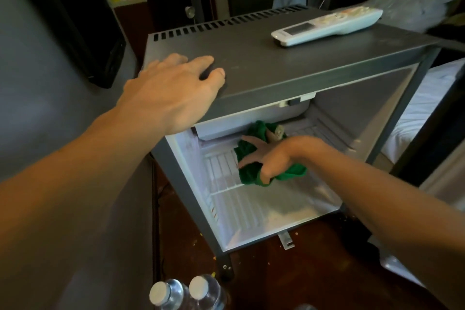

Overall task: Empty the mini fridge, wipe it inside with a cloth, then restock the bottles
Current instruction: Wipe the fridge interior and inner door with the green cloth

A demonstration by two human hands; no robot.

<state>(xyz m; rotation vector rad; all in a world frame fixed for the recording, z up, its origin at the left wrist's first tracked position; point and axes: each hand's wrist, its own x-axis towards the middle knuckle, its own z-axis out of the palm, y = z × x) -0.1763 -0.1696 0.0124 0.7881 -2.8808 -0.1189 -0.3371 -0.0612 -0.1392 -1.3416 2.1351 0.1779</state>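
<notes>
The grey mini fridge [289, 73] stands open in front of me, and no bottles show on its white wire shelf [221, 171]. My right hand [266, 156] reaches inside and presses a green cloth [251, 173] onto that shelf, fingers spread over it and thumb tucked round its front edge. My left hand [176, 90] lies flat on the fridge's top front-left corner with its fingers straight. Two clear water bottles with white caps [185, 293] stand on the floor at the bottom edge of the view.
A white remote control [327, 26] lies on the fridge top at the back right. A grey wall runs along the left. A bed with white sheets [427, 108] is to the right. The dark wooden floor [264, 272] has small crumbs.
</notes>
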